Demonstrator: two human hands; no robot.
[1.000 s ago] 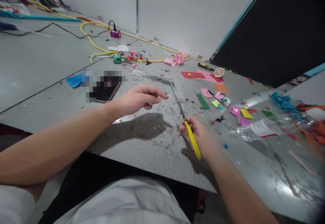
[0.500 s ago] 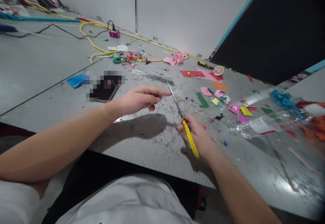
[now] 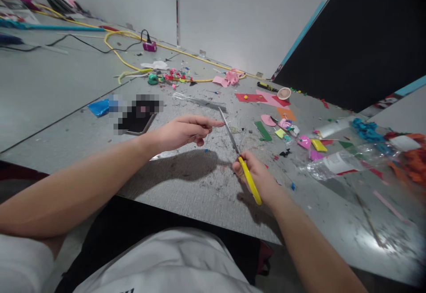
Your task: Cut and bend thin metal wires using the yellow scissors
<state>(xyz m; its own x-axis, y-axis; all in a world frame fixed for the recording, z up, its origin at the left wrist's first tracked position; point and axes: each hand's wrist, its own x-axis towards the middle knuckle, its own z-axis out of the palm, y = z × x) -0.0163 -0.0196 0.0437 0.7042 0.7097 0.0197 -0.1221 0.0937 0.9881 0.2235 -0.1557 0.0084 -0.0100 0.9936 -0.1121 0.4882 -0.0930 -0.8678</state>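
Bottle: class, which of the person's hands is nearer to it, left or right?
Right. The right hand is left of the bottle, apart from it; the left hand is farther left, beyond the scissors.

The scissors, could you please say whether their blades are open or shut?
The scissors in the right hand look shut, or nearly so: their blades show as one narrow strip.

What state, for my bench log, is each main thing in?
Scissors, held; blades look closed
Right hand, closed on the scissors
Left hand, index finger extended
Thin wires, bunched together
Phone, lying flat
Bottle, lying on its side
Black plug, apparently in the purple block
Yellow cable, loosely looped
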